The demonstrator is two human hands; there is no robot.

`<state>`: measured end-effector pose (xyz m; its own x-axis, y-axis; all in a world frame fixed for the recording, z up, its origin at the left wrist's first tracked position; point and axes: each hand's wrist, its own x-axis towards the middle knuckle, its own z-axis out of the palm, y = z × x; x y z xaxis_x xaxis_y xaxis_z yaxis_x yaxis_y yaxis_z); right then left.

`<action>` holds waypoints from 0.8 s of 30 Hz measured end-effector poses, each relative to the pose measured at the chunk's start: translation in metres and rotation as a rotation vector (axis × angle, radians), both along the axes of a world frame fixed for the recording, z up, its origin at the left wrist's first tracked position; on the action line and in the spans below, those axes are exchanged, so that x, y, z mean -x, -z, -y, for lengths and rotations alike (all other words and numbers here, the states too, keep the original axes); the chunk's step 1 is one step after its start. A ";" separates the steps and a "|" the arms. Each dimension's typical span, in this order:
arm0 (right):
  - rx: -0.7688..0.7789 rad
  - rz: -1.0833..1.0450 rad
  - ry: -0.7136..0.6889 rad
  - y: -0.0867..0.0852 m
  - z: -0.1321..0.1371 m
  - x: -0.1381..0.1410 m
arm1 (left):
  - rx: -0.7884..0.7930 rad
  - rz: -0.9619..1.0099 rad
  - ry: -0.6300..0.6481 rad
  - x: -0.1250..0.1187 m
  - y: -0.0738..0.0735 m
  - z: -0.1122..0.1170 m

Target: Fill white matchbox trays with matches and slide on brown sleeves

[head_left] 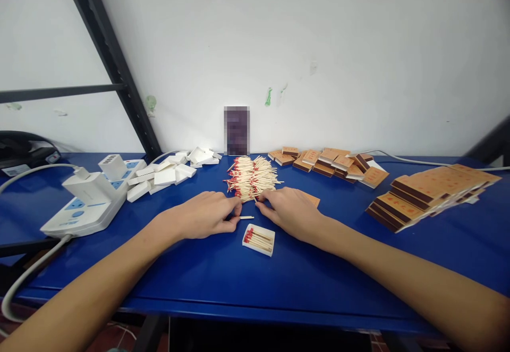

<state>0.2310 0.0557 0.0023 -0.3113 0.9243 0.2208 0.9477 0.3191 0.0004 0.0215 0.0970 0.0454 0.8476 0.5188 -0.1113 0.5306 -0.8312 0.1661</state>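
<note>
My left hand (211, 214) pinches a matchstick (247, 217), its pale end pointing right. Across from it, the fingers of my right hand (289, 211) are closed at the near edge of a heap of red-tipped matches (253, 176), on what looks like a match. Just in front of both hands lies a small white matchbox tray (272, 252), holding several matches with their red heads to the left. Partly hidden behind my right hand is an orange-brown matchbox sleeve (311, 199).
On the blue table (191, 272), white empty trays (163, 175) are piled at left, beside a power strip (99, 208) with plugs and cables. Matchbox sleeves (334, 161) lie back right, with stacked sleeves (430, 190) farther right. A pixelated dark rectangle (237, 131) is at the wall.
</note>
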 end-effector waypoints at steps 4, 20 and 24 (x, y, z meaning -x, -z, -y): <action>0.001 0.007 0.022 -0.001 -0.001 0.002 | 0.015 0.021 0.013 0.002 -0.002 -0.001; 0.019 0.068 0.042 -0.007 0.001 0.008 | 0.084 0.208 0.169 -0.009 0.001 0.017; 0.001 0.071 0.048 -0.005 0.000 0.008 | -0.157 0.263 0.065 -0.005 0.008 -0.002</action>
